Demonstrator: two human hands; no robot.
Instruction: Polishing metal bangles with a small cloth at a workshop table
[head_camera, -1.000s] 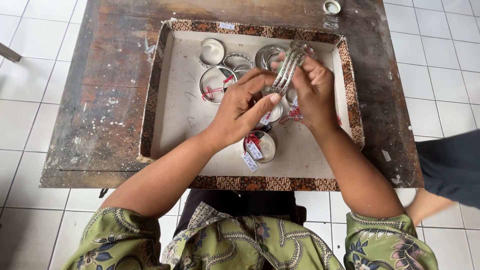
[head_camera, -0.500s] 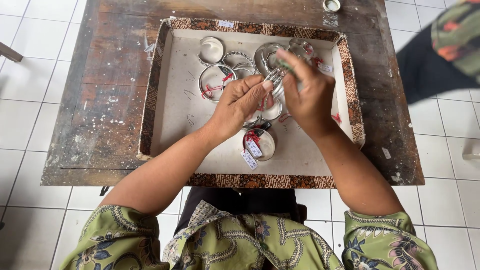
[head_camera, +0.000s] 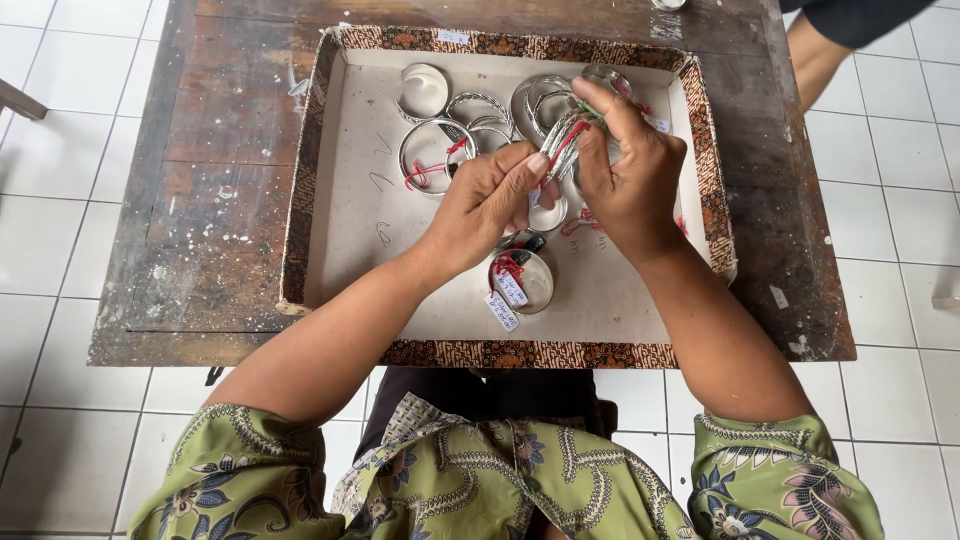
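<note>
Item: bunch of thin silver metal bangles with red thread (head_camera: 562, 140), light, stiff, slippery. My right hand (head_camera: 628, 175) is gripping it; my left hand (head_camera: 490, 200), at nine o'clock, is pinching the rims.

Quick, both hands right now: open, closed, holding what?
Left hand: fingers pinched on the bunch of silver bangles, over the tray.
Right hand: closed around the same bunch of silver bangles.
</note>
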